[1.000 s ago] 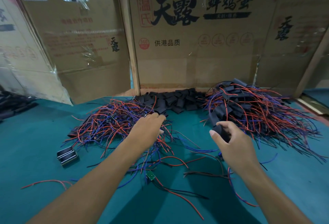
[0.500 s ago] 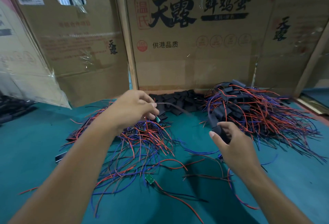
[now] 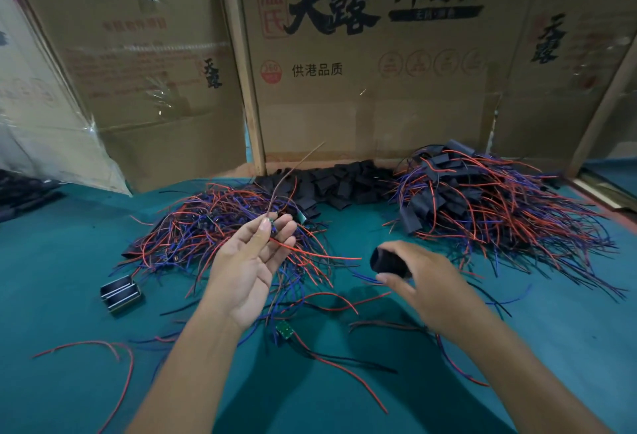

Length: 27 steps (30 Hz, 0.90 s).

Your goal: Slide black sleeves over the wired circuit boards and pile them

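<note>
Lifted since a moment ago off the unsleeved pile [image 3: 220,226], a wired circuit board [image 3: 272,225] is pinched by the left hand [image 3: 250,261], palm up, near the pile, while a black sleeve [image 3: 387,261] is gripped by the right hand [image 3: 424,282] beside it, so sleeving is judged next.

A teal table [image 3: 69,295] fills the lower view. Along its far edge stand large brown cardboard boxes [image 3: 372,88], the middle one printed with bold black Chinese characters and a round red stamp. A wooden post [image 3: 246,88] rises upright between the middle box and the one to its left. Clear plastic film [image 3: 41,144] hangs over the leftmost box and reaches down to the table. Well in front of that box, on the table's left part, lies a small dark metal block [image 3: 120,293] with pale slots, possibly a clip or tool. A dim dark heap [image 3: 24,192] rests at the table's far left edge.
</note>
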Each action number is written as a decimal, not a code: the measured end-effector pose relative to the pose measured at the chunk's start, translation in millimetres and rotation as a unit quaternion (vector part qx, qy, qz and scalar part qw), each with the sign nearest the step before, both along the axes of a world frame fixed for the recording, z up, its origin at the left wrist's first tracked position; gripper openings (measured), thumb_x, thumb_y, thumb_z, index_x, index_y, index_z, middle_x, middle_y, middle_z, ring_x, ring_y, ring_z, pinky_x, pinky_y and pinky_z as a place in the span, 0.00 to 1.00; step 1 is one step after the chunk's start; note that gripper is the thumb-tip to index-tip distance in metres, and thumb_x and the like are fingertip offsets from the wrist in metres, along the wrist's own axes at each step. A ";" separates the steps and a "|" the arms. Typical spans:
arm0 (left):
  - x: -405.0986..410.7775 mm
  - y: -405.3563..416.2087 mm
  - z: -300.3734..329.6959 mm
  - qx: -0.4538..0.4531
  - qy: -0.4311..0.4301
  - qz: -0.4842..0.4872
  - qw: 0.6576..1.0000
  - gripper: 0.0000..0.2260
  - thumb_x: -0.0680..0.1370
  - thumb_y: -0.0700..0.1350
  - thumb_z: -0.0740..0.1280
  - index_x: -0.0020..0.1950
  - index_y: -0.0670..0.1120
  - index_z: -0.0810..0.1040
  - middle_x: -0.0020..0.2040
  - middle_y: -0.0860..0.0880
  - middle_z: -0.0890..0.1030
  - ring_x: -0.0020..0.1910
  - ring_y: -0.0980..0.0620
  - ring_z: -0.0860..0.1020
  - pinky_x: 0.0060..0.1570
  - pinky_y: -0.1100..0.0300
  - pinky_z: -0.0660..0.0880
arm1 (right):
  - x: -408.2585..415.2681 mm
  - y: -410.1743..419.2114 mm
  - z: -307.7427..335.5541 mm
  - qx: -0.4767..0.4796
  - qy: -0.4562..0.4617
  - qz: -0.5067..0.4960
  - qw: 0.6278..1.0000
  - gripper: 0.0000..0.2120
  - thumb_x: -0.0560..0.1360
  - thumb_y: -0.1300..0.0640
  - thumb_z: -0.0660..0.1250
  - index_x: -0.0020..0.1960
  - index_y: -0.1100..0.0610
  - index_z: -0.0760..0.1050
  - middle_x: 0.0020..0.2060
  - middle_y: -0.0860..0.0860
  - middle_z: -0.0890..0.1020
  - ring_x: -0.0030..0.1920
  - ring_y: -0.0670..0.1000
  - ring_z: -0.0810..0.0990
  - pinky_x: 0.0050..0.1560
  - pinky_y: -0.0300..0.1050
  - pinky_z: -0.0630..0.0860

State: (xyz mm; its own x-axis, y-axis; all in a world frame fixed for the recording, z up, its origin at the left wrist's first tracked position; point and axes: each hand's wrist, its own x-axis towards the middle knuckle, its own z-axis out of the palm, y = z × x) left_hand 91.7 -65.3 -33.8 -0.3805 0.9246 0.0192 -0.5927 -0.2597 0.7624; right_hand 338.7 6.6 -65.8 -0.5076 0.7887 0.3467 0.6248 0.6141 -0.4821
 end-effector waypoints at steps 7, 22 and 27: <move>-5.7 2.5 -6.0 0.007 -0.006 -0.002 1.000 0.07 0.82 0.39 0.61 0.55 0.40 0.77 0.52 0.43 0.85 0.50 0.51 0.85 0.45 0.62 0.81 | -4.5 -7.6 -0.2 0.011 -0.028 0.021 0.999 0.18 0.78 0.52 0.67 0.67 0.51 0.70 0.60 0.48 0.78 0.58 0.52 0.76 0.56 0.45 0.71; -3.5 6.3 -15.6 -0.011 0.007 -0.013 1.000 0.07 0.82 0.39 0.62 0.56 0.39 0.78 0.53 0.41 0.85 0.50 0.50 0.85 0.46 0.62 0.81 | -14.5 -19.0 -2.7 0.009 0.008 0.029 1.000 0.16 0.79 0.46 0.64 0.64 0.48 0.68 0.51 0.46 0.79 0.49 0.51 0.77 0.48 0.47 0.73; 7.0 5.7 -17.2 -0.015 0.011 -0.033 0.999 0.06 0.81 0.39 0.62 0.56 0.40 0.75 0.56 0.38 0.84 0.53 0.45 0.84 0.47 0.58 0.82 | -17.9 -22.1 0.2 0.063 -0.023 0.023 0.997 0.16 0.79 0.47 0.64 0.65 0.50 0.69 0.53 0.46 0.79 0.52 0.51 0.75 0.53 0.45 0.69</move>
State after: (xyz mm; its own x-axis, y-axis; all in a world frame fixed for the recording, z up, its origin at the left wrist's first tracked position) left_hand 98.6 -59.7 -51.0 -0.3187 0.9478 -0.0014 -0.5905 -0.1974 0.7825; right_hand 320.8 -15.5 -65.6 -0.5596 0.7160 0.4173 0.6150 0.6964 -0.3700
